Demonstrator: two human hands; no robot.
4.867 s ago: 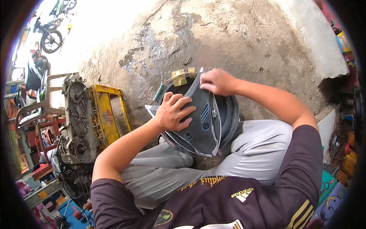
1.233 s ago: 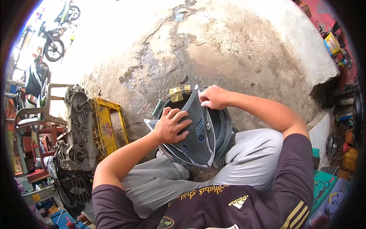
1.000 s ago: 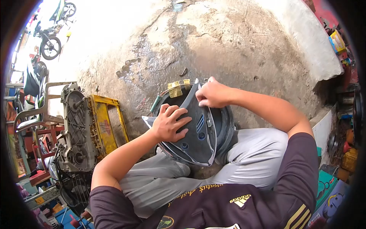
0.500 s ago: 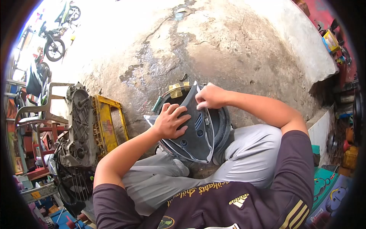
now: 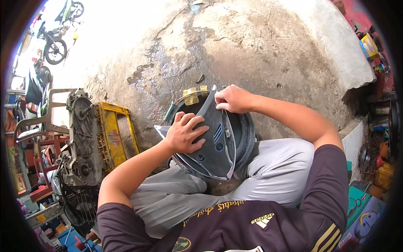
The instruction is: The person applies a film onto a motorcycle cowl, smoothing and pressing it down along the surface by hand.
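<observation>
One dark panel, left hand spread on top, right hand curled at edge, grip unclear

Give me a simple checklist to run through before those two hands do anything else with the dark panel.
1. Left hand on the dark panel: ok, its fingers lie spread over the surface.
2. Right hand in place: ok, it is at the panel's edge near the upper tip.
3. What the right hand grips: cannot tell, its curled fingers hide it.
4. Panel supported: cannot tell, it lies over the round black tub, but its underside is hidden.
5. Floor dry: not ok, a patch beyond the tub glistens as if wet.
6. Yellow crate out of the way: ok, it stands apart from the panel.
</observation>
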